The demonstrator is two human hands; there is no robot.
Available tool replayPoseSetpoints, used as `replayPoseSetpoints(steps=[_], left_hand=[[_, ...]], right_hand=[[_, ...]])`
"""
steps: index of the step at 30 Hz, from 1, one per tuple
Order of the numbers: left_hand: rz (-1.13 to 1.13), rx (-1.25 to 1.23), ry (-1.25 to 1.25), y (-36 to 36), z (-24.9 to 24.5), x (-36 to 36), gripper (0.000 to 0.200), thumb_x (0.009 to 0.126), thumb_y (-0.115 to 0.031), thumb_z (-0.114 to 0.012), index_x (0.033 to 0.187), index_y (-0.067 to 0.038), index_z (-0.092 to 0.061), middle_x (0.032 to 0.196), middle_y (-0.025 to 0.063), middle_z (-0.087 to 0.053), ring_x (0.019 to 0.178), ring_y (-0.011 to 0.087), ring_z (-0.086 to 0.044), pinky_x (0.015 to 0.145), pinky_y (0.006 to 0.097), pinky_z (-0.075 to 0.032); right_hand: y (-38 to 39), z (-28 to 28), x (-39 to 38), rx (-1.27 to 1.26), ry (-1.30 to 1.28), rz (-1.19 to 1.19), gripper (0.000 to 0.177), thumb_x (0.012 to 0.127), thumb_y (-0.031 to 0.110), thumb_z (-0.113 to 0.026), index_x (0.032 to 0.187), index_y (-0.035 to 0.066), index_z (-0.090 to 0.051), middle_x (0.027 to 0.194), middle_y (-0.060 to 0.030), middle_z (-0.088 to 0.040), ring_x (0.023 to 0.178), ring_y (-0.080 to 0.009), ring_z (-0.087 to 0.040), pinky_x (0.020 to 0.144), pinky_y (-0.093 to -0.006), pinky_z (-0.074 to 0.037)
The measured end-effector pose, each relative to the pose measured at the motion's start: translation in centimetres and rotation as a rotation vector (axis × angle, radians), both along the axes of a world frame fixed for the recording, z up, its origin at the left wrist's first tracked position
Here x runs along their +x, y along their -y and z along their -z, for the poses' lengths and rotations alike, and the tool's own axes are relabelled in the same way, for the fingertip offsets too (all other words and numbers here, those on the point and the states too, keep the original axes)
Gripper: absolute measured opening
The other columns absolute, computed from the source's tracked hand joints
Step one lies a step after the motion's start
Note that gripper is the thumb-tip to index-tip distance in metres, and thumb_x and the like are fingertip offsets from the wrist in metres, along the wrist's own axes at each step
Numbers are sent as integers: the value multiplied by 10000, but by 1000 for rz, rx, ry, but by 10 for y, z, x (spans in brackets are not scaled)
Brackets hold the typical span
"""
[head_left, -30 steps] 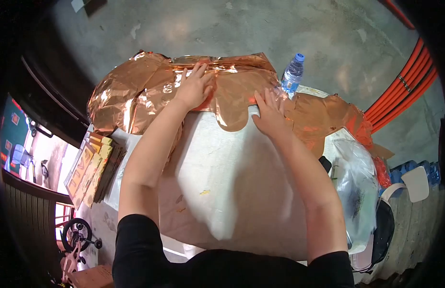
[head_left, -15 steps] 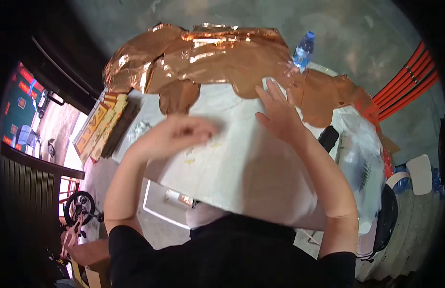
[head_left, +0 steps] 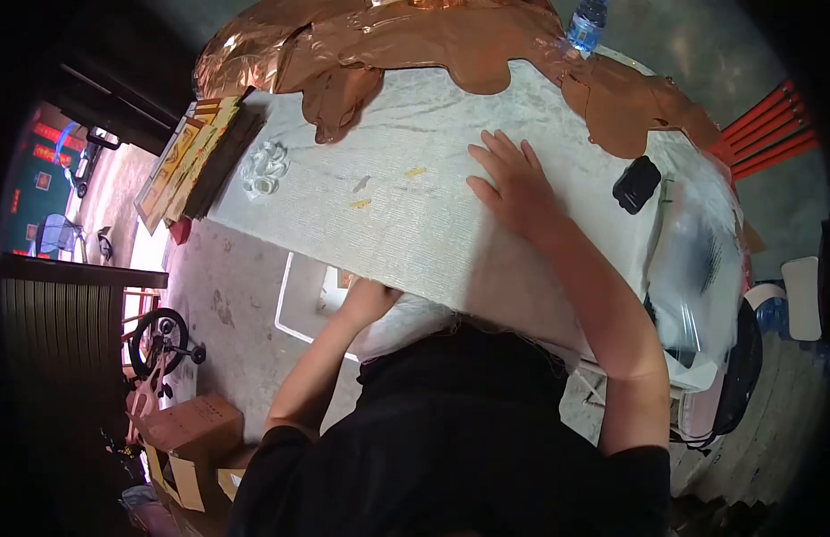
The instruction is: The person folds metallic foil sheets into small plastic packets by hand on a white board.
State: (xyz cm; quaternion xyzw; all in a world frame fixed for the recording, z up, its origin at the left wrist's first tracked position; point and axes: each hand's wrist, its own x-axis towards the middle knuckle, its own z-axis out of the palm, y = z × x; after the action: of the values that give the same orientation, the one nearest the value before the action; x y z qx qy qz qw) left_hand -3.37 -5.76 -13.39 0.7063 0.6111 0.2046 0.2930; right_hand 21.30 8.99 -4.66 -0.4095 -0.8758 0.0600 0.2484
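My right hand (head_left: pixel 519 185) lies on the pale textured table cover (head_left: pixel 415 215), its fingers spread and nothing in it. My left hand (head_left: pixel 368 302) is low at the near edge of the table, beside a whitish bundle (head_left: pixel 401 327) at my lap; its fingers are tucked under the edge and hidden. Along the far side of the table spreads shiny copper-coloured foil (head_left: pixel 415 40) with a wavy, rounded edge. Small yellow marks (head_left: pixel 416 172) show on the cover between the hands.
Clear rings (head_left: pixel 264 170) lie near stacked patterned packets (head_left: pixel 193 161) at the table's left. A black object (head_left: pixel 637 185) and clear plastic wrapping (head_left: pixel 701 259) are on the right. A water bottle (head_left: pixel 587 27) stands at the back. A cardboard box (head_left: pixel 193 421) sits on the floor, lower left.
My left hand has dropped from above the table to its near edge. My right hand's white item is no longer visible under its fingers. The view has tilted down.
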Motion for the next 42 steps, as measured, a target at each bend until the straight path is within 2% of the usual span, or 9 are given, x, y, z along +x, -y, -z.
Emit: replayPoseSetpoints(steps=[8, 14, 20, 29, 33, 35, 37, 39, 42], left_hand=[[57, -106, -53, -25, 5, 19, 456, 817, -209, -556, 1237, -59, -460, 1275, 180, -448, 1190, 324, -405, 989, 382, -320], [113, -113, -315, -27, 52, -22, 400, 802, -207, -561, 1189, -113, -527, 1259, 143, -479, 1181, 322, -419, 980, 378, -338], [66, -236, -131, -14, 42, -45, 400, 775, -187, -615, 1155, -83, -549, 1184, 148, -540, 1118, 312, -481, 946, 367, -372], [1, -189, -265, 3, 51, -44, 341, 760, -198, -582, 1075, -67, -570, 1052, 171, -592, 1004, 329, -539, 861, 358, -427], [-10, -404, -202, 14, -25, -36, 273, 754, -87, -597, 1023, -50, -575, 1061, 135, -595, 968, 277, -567, 805, 338, -447], [94, -193, 140, 28, -76, -30, 134, 778, -41, -570, 911, -21, -564, 955, 102, -612, 893, 210, -582, 769, 303, -444], [29, -142, 369, 33, -118, -23, 80, 792, -34, -565, 869, -21, -547, 910, 87, -597, 874, 194, -569, 772, 298, -437], [-40, -75, 599, 35, -150, -15, 37, 805, -27, -560, 826, -22, -531, 866, 72, -583, 854, 177, -557, 776, 293, -431], [-128, 69, 711, 22, -184, -4, 21, 821, -18, -556, 825, -14, -536, 826, 38, -566, 822, 137, -550, 759, 275, -433]], right_hand=[[0, -1, 1, 6, -35, -1, 402, 818, 259, -565, 1173, 78, -508, 1299, -128, -424, 1254, -288, -338, 1029, -486, -222], [-2, -1, 3, 13, -68, -27, 394, 809, 245, -582, 1159, 75, -520, 1286, -128, -439, 1244, -291, -350, 1024, -487, -229], [-3, -1, 3, 17, -69, -34, 386, 806, 234, -589, 1151, 71, -527, 1282, -131, -445, 1238, -300, -358, 1021, -488, -233], [-4, 2, 3, 36, -66, -29, 379, 807, 232, -589, 1144, 68, -535, 1267, -135, -461, 1231, -298, -370, 1021, -484, -237], [-2, 0, 7, 36, -116, -67, 383, 792, 193, -605, 1141, 53, -533, 1251, -152, -471, 1196, -318, -403, 1001, -471, -274], [1, -7, 5, 32, -152, -88, 385, 785, 169, -611, 1141, 46, -531, 1236, -163, -482, 1168, -332, -430, 983, -452, -311], [5, -22, -2, -43, -319, -285, 384, 789, 124, -609, 1149, 27, -516, 1121, -168, -549, 987, -292, -559, 846, -361, -435], [34, -55, -17, -565, -419, -358, 327, 809, 105, -593, 1114, 1, -533, 975, -133, -591, 765, -180, -593, 663, -269, -466], [70, -90, -36, -790, -538, -586, 259, 832, 103, -575, 1064, -10, -561, 827, -66, -585, 630, -90, -538, 562, -231, -437]])
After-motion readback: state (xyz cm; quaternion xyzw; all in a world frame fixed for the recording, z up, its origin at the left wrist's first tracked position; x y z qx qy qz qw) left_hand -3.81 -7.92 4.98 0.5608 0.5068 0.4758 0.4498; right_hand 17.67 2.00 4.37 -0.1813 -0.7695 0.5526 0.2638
